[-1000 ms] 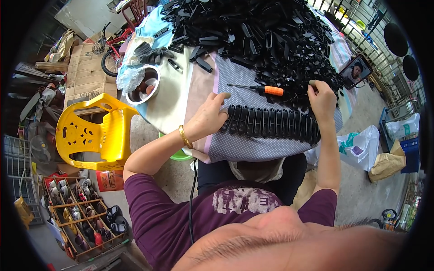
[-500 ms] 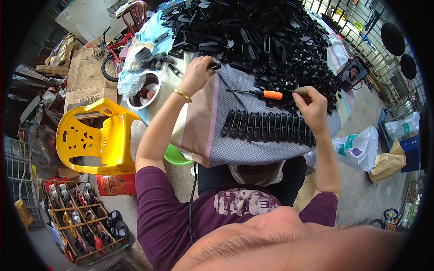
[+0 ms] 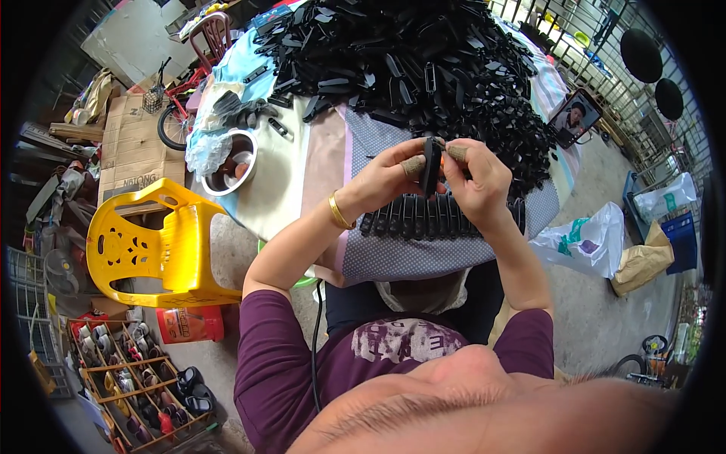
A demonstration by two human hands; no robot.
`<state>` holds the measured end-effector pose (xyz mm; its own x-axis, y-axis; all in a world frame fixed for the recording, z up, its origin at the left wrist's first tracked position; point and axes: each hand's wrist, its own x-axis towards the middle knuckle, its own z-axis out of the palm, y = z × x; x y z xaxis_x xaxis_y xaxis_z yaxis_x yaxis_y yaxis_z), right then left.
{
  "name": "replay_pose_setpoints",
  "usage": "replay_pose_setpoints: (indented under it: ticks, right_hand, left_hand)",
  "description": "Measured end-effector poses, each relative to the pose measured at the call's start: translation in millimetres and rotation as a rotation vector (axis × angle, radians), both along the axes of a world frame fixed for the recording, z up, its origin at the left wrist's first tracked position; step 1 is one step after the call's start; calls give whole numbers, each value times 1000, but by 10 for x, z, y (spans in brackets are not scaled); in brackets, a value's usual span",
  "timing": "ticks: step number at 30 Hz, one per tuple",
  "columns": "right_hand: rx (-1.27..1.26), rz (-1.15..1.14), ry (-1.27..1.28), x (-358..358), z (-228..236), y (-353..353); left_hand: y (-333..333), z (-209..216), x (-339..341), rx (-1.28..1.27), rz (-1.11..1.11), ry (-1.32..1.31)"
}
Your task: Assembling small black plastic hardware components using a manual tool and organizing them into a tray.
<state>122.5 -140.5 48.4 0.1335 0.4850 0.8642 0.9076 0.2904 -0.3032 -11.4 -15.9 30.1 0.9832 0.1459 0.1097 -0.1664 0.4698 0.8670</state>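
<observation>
In front of me, above the table, my left hand (image 3: 382, 180) grips a long black plastic piece (image 3: 429, 170), held on end. My right hand (image 3: 481, 181) is closed in a pinch at its upper end; whatever small thing those fingertips hold is too small to make out. Brownish tape wraps a finger on each hand. Just below my hands, similar black plastic pieces (image 3: 397, 217) stand side by side in a row on the dotted cloth (image 3: 393, 261). Behind my fingers shows a bit of the orange screwdriver handle, mostly hidden.
A large heap of black plastic parts (image 3: 355, 57) covers the table's far side, with smaller black bits (image 3: 514, 113) at its right. A metal bowl (image 3: 249, 172) sits at the left, a phone (image 3: 575, 119) at the right. A yellow chair (image 3: 178, 250) stands left, plastic bags (image 3: 586, 246) right.
My left hand has come right and nearer from the heap's edge with the black piece. My right hand has moved left to meet it, covering the screwdriver. The view has shifted slightly.
</observation>
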Motion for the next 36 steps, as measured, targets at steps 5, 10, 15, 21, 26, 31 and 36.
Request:
replay_pose_setpoints:
  ticks: [5, 10, 15, 21, 26, 31, 36]
  right_hand:
    - [-1, 0, -41, -19, -16, -12]
    - [-31, 53, 146, -80, 41, -39]
    - [-37, 51, 87, -84, -38, 12]
    - [-38, -20, -75, -121, -51, 94]
    - [-8, -66, -157, -128, -49, 97]
    - [19, -61, -196, -154, -38, 82]
    - [-20, -115, -254, -157, -64, 78]
  left_hand:
    - [-25, -35, -18, 20, 79, -10]
    - [21, -86, -36, 118, 118, 13]
    - [-29, -67, -28, 230, 259, 74]
    - [-94, -40, -55, 380, 340, 103]
    - [-128, -58, -77, 101, 332, 83]
    - [-138, -70, -76, 62, 294, 57]
    - [-153, -69, -83, 24, 315, 17]
